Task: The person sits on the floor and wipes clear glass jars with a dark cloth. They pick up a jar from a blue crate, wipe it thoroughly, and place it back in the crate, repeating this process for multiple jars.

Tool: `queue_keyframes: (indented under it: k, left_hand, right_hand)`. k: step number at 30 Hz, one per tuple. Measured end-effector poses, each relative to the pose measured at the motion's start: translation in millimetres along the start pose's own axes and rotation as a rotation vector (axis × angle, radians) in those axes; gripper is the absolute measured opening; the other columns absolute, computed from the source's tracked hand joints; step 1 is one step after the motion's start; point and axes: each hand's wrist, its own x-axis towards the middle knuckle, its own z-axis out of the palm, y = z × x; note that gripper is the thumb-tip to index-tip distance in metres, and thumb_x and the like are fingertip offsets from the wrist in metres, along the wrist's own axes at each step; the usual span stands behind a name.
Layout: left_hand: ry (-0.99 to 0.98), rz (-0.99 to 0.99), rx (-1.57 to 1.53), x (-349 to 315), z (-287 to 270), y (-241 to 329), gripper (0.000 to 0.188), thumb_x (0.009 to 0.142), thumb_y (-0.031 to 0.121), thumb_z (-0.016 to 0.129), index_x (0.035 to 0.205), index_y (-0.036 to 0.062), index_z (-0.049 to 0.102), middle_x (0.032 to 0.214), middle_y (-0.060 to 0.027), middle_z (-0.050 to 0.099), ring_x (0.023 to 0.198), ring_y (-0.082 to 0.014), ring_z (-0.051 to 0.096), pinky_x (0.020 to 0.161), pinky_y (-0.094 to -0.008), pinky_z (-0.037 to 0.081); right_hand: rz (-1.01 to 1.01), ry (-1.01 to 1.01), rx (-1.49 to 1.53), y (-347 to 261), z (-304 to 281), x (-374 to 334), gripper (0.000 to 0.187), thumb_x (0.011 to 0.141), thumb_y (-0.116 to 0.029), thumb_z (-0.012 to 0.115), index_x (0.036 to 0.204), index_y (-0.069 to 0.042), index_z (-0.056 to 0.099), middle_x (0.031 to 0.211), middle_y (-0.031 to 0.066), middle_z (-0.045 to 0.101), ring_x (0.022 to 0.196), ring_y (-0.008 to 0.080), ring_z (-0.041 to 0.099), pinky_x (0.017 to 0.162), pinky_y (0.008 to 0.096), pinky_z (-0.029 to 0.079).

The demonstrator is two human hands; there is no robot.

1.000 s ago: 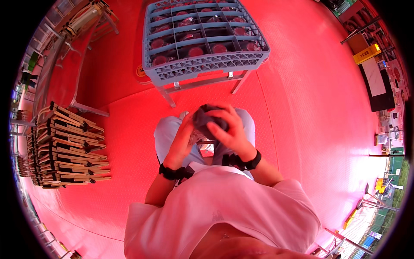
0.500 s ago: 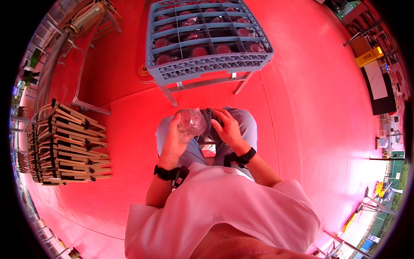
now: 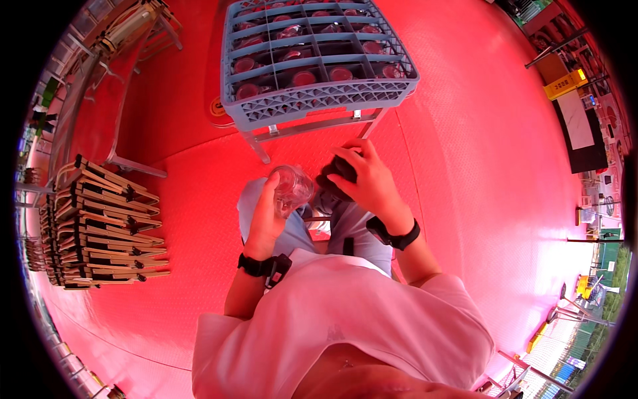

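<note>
My left hand (image 3: 264, 219) is wrapped round a clear drinking glass (image 3: 294, 189), held tilted above my lap with its mouth toward the right. Just right of the glass and apart from it, my right hand (image 3: 376, 185) grips a bunched dark cloth (image 3: 343, 174). The fingers curl over the cloth, so its full shape is hidden. Ahead of both hands stands a blue-grey divided glass rack (image 3: 322, 98), where several glasses (image 3: 304, 78) sit in the compartments with their round bases up.
A low metal stand (image 3: 312, 125) carries the rack. Folded wooden-framed stools (image 3: 109, 229) are stacked on the left, near a metal-framed table (image 3: 100, 126). A yellow box (image 3: 565, 85) and a dark-edged board (image 3: 581, 130) are at the far right. The floor (image 3: 458, 173) is red.
My right hand has lifted with the dark cloth, up and to the right, away from the glass. The left hand keeps hold of the glass, nearly in place.
</note>
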Motion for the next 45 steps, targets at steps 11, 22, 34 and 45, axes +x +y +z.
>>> queue_keyframes:
  k: [11,22,34,45]
  left_hand:
    - [-0.073,-0.020,0.006,3,-7,-7,0.053,0.102,0.043,0.050,0.139,0.0050,0.049,0.134,-0.0065,0.058,0.126,-0.0173,0.054,0.103,-0.0351,0.046]
    - [-0.145,0.095,-0.007,-15,1,-31,0.051,0.105,0.018,0.045,0.151,0.0109,0.024,0.151,-0.0086,0.035,0.136,-0.0217,0.043,0.108,-0.0374,0.045]
    - [-0.048,0.125,-0.157,5,10,4,0.056,0.101,0.046,0.042,0.138,0.0054,0.051,0.136,-0.0103,0.059,0.122,-0.0261,0.060,0.103,-0.0423,0.048]
    - [-0.110,0.075,0.058,-6,7,-20,0.051,0.102,0.041,0.049,0.139,0.0073,0.048,0.132,-0.0044,0.057,0.117,-0.0178,0.059,0.091,-0.0339,0.052]
  right_hand:
    - [-0.155,-0.077,0.300,-17,-12,3,0.045,0.079,-0.017,0.079,0.121,-0.011,0.066,0.112,0.0125,0.059,0.099,0.0303,0.065,0.084,0.0374,0.054]
    - [-0.417,-0.050,0.107,-30,57,-8,0.065,0.075,-0.033,0.081,0.132,-0.011,0.059,0.143,0.0113,0.053,0.119,0.0371,0.055,0.108,0.0510,0.041]
    - [-0.069,0.162,0.311,14,91,-49,0.053,0.075,-0.009,0.082,0.123,-0.010,0.062,0.122,0.0140,0.061,0.108,0.0348,0.061,0.091,0.0361,0.052]
    - [-0.170,0.162,0.707,-20,37,-6,0.058,0.079,-0.010,0.077,0.132,-0.003,0.054,0.128,0.0157,0.060,0.117,0.0303,0.061,0.100,0.0374,0.046]
